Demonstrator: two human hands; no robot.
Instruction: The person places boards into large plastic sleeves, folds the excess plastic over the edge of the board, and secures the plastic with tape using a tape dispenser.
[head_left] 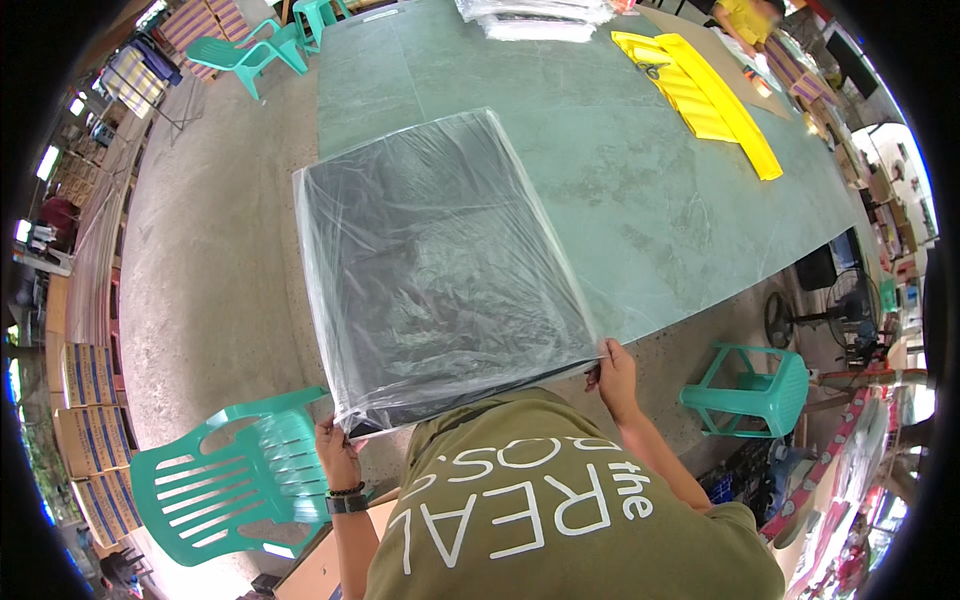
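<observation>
A large flat dark rectangular piece in a clear plastic bag [440, 260] lies tilted in front of me, its far part over the green table [690, 230] and its near edge at my waist. My left hand [338, 452] is closed on the near left corner of the bag. Round the near right corner, my right hand [615, 375] grips the bag's edge with the thumb on top. The plastic is wrinkled and shiny, and along the near edge the dark piece shows. What the dark piece is made of I cannot tell.
Yellow folded sheets [700, 95] with scissors [652, 70] lie on the table's far right; a stack of clear plastic bags [535, 18] is at the far edge. A green chair [235, 475] stands at my left, a green stool [757, 390] at my right. Another person [745, 22] is far right.
</observation>
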